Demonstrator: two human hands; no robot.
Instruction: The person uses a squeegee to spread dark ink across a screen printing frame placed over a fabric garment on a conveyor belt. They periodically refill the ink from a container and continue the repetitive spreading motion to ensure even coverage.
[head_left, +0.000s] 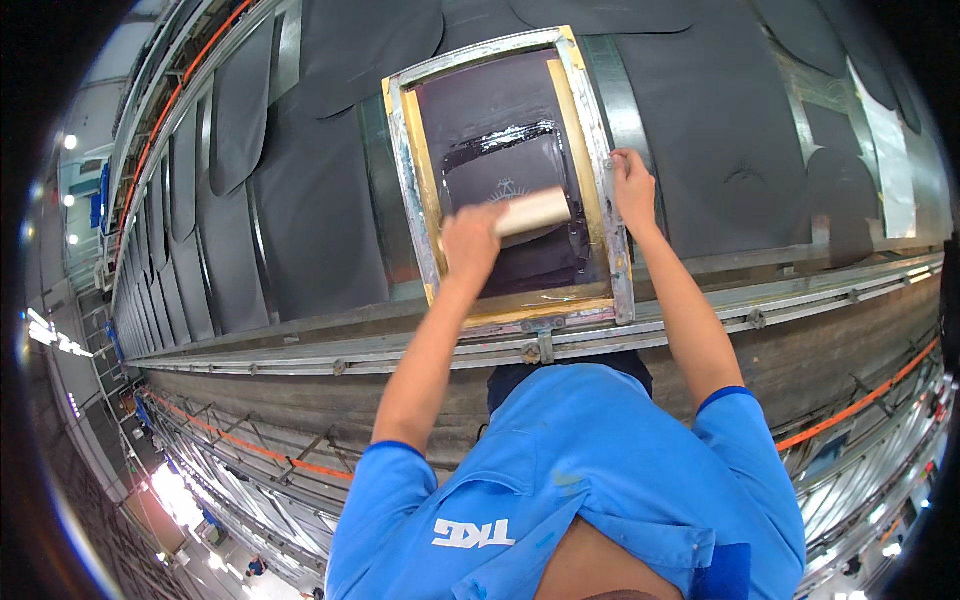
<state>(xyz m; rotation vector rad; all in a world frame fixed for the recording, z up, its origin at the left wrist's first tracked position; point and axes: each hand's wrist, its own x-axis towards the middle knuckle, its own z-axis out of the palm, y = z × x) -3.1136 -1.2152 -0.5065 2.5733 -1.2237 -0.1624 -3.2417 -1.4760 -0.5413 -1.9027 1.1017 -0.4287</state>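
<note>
A screen-printing frame (408, 180) with a worn, ink-stained rim and yellow tape along its inner edges lies on the long table in front of me. My left hand (472, 240) is closed around the left end of a squeegee (535, 212) with a pale wooden handle, which lies across the mesh at a slight slant. Wet dark ink (505, 138) glistens in a band beyond it, and a light emblem design shows just past the handle. On the frame's right rail, my right hand (634, 185) grips with bent fingers. The squeegee's blade is hidden.
Dark grey cut fabric panels (310, 200) lie in rows along the table; one panel (730, 150) to the right bears a faint dark emblem. A metal rail (700, 322) with stops runs along the near edge. Orange piping (860, 400) lines a neighbouring table behind me.
</note>
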